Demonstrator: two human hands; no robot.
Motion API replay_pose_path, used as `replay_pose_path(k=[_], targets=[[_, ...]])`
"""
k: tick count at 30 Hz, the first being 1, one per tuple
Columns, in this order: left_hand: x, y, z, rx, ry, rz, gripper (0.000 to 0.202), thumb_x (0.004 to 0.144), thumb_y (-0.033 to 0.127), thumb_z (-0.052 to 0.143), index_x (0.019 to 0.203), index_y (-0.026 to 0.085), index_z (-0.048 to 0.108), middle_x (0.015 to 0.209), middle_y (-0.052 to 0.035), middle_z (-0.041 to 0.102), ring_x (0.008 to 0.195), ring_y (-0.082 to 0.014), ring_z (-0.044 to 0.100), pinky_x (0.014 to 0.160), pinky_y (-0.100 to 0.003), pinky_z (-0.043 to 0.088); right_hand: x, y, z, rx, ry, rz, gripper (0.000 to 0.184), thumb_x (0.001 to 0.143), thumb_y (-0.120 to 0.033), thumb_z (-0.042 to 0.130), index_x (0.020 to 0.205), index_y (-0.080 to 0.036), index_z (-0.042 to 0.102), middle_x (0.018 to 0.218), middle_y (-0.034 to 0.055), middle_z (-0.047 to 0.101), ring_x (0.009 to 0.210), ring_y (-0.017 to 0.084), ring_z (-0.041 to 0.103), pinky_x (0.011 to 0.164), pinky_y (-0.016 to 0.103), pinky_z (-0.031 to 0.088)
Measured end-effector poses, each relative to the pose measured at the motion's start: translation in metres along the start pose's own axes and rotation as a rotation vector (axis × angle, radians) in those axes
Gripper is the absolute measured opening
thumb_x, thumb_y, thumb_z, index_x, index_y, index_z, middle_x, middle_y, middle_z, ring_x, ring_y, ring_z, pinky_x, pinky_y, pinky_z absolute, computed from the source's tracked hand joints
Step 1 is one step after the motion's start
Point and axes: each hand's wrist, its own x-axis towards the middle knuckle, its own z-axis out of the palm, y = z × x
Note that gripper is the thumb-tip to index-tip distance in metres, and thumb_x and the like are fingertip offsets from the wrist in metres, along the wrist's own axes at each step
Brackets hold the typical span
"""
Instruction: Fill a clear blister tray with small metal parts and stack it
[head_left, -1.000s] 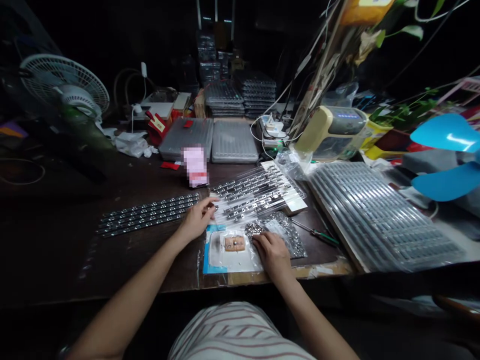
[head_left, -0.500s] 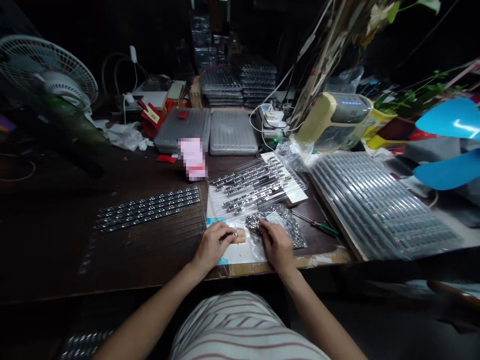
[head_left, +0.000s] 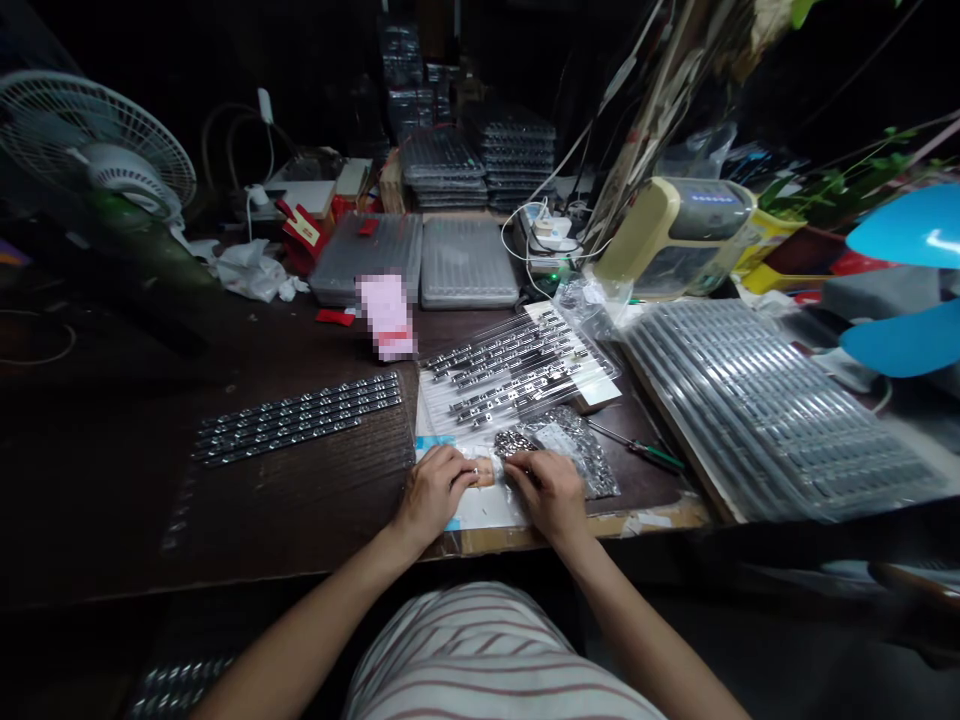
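My left hand [head_left: 433, 488] is closed in a pinch at the left end of a small tan block [head_left: 484, 473]. A tiny shiny piece shows at its fingertips, too small to name. The block lies on a white sheet [head_left: 480, 510] with blue tape at its left. My right hand [head_left: 553, 490] is also pinched, its fingertips just right of the block. What they hold, if anything, is hidden. Behind and beside that hand lies an open clear bag of small metal parts [head_left: 592, 455]. Beyond the block, dark strips with shiny metal pieces [head_left: 510, 365] lie on a clear plastic tray.
More dark strips [head_left: 300, 415] lie on a clear tray at left. A green-handled screwdriver [head_left: 652, 455] sits right of the bag. Stacked clear trays [head_left: 765, 410] fill the right side. A fan [head_left: 97, 140], a cream device [head_left: 675, 240] and blue blades [head_left: 907, 280] stand around.
My right hand's fingertips have moved left and slightly down, from the pile of metal parts towards the block. My left hand stays at the block. The view has shifted slightly.
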Motion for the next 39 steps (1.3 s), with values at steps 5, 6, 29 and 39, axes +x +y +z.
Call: replay_pose_path(k=[5, 6, 29, 39], targets=[[0.001, -0.005, -0.003, -0.176, 0.097, -0.099, 0.009, 0.085, 0.021, 0.059, 0.086, 0.019, 0.068, 0.083, -0.0041, 0.065, 0.082, -0.0165, 0.06, 0.074, -0.028, 0.048, 0.01, -0.02, 0.011, 0.015, -0.087, -0.034, 0.012, 0.087, -0.031, 0.061, 0.083, -0.025, 0.07, 0.089, 0.0011, 0.069, 0.083, 0.016, 0.057, 0.074, 0.033, 0.037], [0.001, -0.007, -0.003, -0.207, 0.133, -0.125, 0.009, 0.085, 0.02, 0.059, 0.086, 0.019, 0.068, 0.085, -0.0042, 0.065, 0.082, -0.0163, 0.061, 0.075, -0.028, 0.049, 0.011, -0.023, 0.014, 0.006, -0.1, -0.038, 0.011, 0.086, -0.031, 0.061, 0.084, -0.026, 0.07, 0.09, 0.0009, 0.069, 0.084, 0.017, 0.056, 0.075, 0.033, 0.036], [0.013, 0.008, -0.003, -0.242, 0.04, -0.154, 0.008, 0.081, 0.021, 0.064, 0.086, 0.02, 0.07, 0.083, -0.0031, 0.066, 0.079, -0.0155, 0.06, 0.07, -0.027, 0.048, 0.0, 0.017, -0.001, -0.209, -0.113, -0.113, 0.015, 0.092, -0.025, 0.052, 0.094, -0.021, 0.066, 0.095, 0.0054, 0.066, 0.086, 0.019, 0.055, 0.075, 0.032, 0.042], [0.007, 0.007, 0.013, -0.108, -0.002, -0.015, 0.01, 0.082, 0.025, 0.065, 0.09, 0.022, 0.071, 0.084, -0.0031, 0.067, 0.083, -0.0166, 0.058, 0.076, -0.03, 0.047, 0.002, 0.014, -0.002, -0.03, 0.005, -0.024, 0.016, 0.088, -0.015, 0.05, 0.096, -0.021, 0.062, 0.091, 0.0053, 0.064, 0.088, 0.018, 0.056, 0.079, 0.032, 0.045]])
